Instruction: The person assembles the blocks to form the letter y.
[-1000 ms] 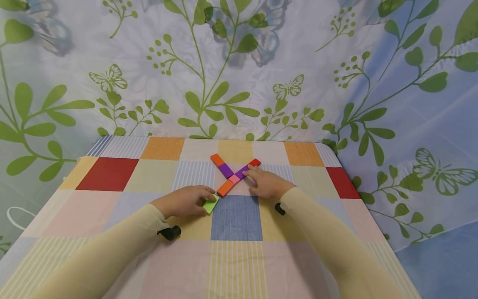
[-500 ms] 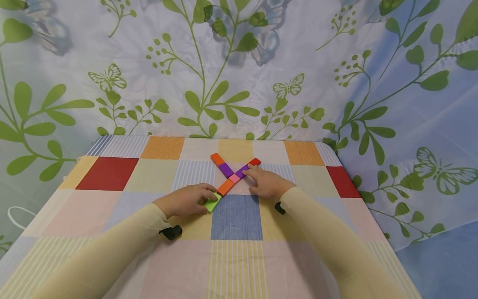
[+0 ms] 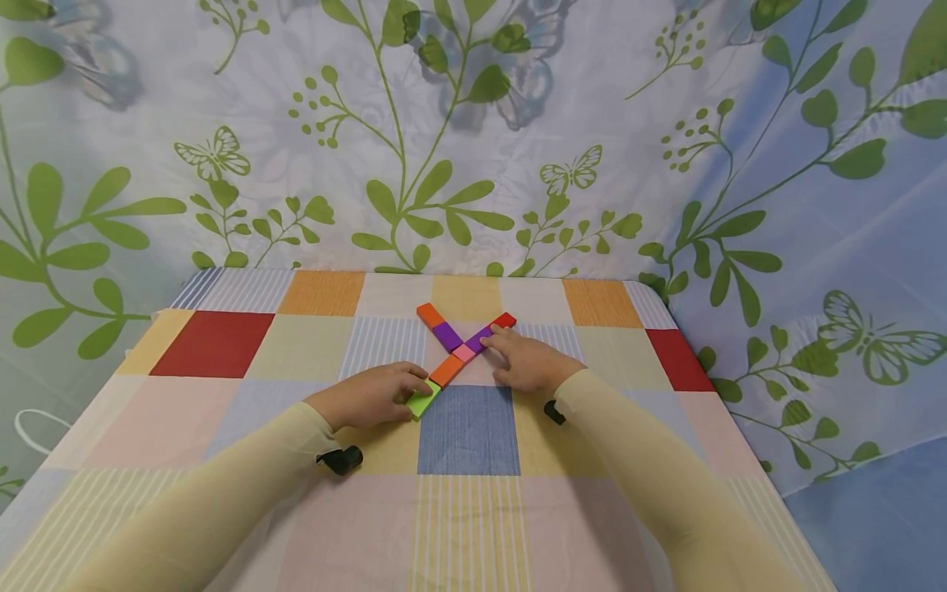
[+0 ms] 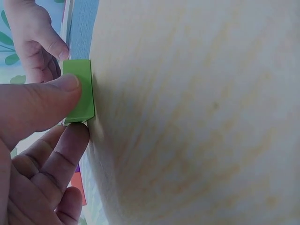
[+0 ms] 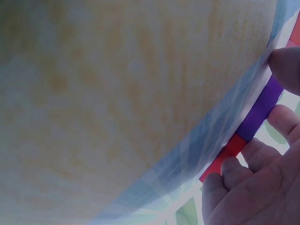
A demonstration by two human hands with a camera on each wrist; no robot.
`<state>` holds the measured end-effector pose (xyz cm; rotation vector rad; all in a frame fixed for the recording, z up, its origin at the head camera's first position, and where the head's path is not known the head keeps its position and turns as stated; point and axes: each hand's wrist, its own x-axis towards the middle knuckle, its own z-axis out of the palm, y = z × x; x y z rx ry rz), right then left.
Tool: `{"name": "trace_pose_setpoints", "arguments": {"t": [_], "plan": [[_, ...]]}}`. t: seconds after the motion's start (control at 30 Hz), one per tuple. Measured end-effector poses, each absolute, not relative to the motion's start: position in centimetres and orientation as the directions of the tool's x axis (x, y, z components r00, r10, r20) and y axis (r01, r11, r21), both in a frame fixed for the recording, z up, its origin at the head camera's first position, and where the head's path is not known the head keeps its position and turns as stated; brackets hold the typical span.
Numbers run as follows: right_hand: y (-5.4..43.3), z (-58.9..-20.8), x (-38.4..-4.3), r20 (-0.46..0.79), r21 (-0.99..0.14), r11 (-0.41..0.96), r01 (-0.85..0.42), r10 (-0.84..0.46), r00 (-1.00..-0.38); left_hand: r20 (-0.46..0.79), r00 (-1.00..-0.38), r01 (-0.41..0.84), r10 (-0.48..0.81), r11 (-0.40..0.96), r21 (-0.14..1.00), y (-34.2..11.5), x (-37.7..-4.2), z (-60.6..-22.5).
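Observation:
On the patchwork cloth, flat blocks form a slanted cross. One arm has an orange block (image 3: 427, 314) and a purple block (image 3: 447, 337). A pink block (image 3: 464, 353) lies at the crossing, with a second purple block (image 3: 477, 341) and a red block (image 3: 506, 320) at upper right. Toward lower left come another orange block (image 3: 446, 371) and a light green block (image 3: 424, 401), end to end. My left hand (image 3: 373, 396) pinches the green block between thumb and fingers. My right hand (image 3: 534, 362) rests its fingers along the red block (image 5: 225, 157) and purple block (image 5: 260, 108).
The patchwork tablecloth (image 3: 473, 526) covers the table, which meets a leaf-print curtain (image 3: 473, 164) at the back and right. A white cable (image 3: 30, 436) hangs beyond the left edge. Black straps with cameras (image 3: 340, 460) sit at both wrists.
My left hand has slid the green block slightly up and right, up to the end of the lower orange block. The right hand has stayed in place.

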<state>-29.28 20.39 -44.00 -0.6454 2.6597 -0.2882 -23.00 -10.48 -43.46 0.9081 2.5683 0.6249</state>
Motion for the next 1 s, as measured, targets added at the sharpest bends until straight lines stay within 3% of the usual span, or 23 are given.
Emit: {"name": "trace_pose_setpoints", "arguments": {"t": [1.0], "plan": [[20.41,-44.32,-29.41,-0.32,-0.279,0.878,-0.388,-0.466,-0.825,-0.179,-0.746,0.494,0.641,0.714,0.496,-10.17,-22.94,-43.34]]}}
